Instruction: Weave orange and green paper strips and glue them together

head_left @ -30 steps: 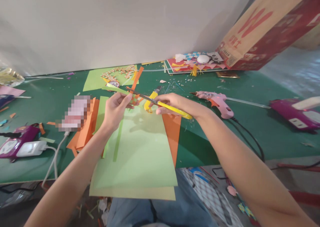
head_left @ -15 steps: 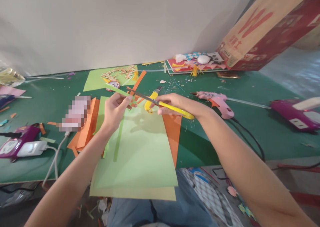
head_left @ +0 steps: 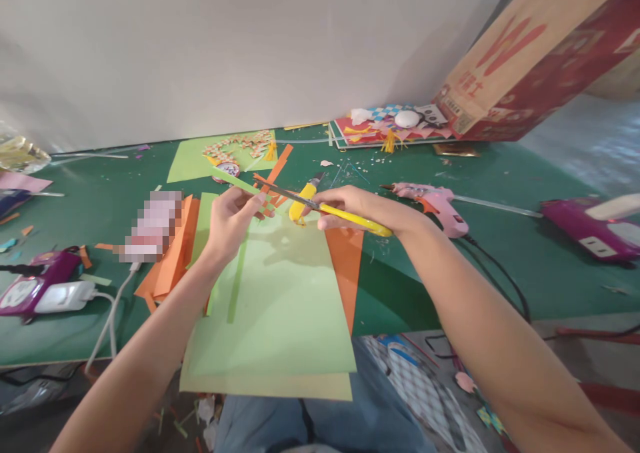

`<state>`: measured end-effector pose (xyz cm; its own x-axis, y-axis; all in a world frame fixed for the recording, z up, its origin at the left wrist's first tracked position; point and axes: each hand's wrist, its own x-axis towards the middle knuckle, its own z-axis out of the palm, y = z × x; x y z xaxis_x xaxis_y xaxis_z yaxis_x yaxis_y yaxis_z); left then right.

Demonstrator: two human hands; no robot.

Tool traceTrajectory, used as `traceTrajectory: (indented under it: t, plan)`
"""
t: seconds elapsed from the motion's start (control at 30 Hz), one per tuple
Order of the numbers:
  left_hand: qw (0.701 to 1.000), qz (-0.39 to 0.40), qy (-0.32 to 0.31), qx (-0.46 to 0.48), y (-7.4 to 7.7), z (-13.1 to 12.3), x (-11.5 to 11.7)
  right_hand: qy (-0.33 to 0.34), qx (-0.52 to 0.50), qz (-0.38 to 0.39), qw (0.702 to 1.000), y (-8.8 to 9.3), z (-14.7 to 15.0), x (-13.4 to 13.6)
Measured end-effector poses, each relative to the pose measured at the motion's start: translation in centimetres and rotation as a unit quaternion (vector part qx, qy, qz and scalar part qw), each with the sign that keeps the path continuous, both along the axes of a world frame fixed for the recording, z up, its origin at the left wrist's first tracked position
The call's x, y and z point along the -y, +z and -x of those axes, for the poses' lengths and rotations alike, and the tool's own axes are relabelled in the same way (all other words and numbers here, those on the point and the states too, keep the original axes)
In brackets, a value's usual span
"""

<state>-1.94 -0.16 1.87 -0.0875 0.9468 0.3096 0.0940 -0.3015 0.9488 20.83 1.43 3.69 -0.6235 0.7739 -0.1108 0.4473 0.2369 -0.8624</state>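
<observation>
My left hand (head_left: 231, 221) is closed on a small woven piece of orange and green paper strips (head_left: 267, 196), held above the table; loose strip ends stick out up and to the left. My right hand (head_left: 356, 208) grips yellow-handled scissors (head_left: 330, 212), whose metal blades point left and meet the woven piece at its edge. Beneath both hands lies a light green paper sheet (head_left: 273, 313) on top of an orange sheet (head_left: 346, 266) and a yellowish one.
A yellow utility knife (head_left: 305, 198) lies just behind the scissors. A pink glue gun (head_left: 434, 203) with a black cord rests to the right. Orange paper pieces (head_left: 170, 253), a purple power strip (head_left: 30, 290) and a white charger sit left. A cardboard box (head_left: 530, 53) leans at the back right.
The woven piece and its orange strip have tilted a little in my left hand; the scissors have shifted slightly right. Otherwise nothing has moved.
</observation>
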Motion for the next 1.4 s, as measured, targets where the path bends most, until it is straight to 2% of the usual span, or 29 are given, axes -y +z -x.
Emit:
traceTrajectory:
  t: [0.87,1.1,1.4]
  plan:
    - [1.0,-0.009,-0.012,-0.001,-0.21,0.07,-0.08,-0.001,-0.005,-0.001,1.0,0.07,0.1,0.13]
    - [1.0,-0.003,-0.01,0.0,-0.09,0.06,-0.04,0.004,-0.016,-0.04,0.999,0.14,0.23,0.0]
    - [1.0,-0.013,-0.011,-0.009,-0.33,0.28,-0.14,-0.002,0.01,-0.045,0.999,0.1,0.07,-0.23]
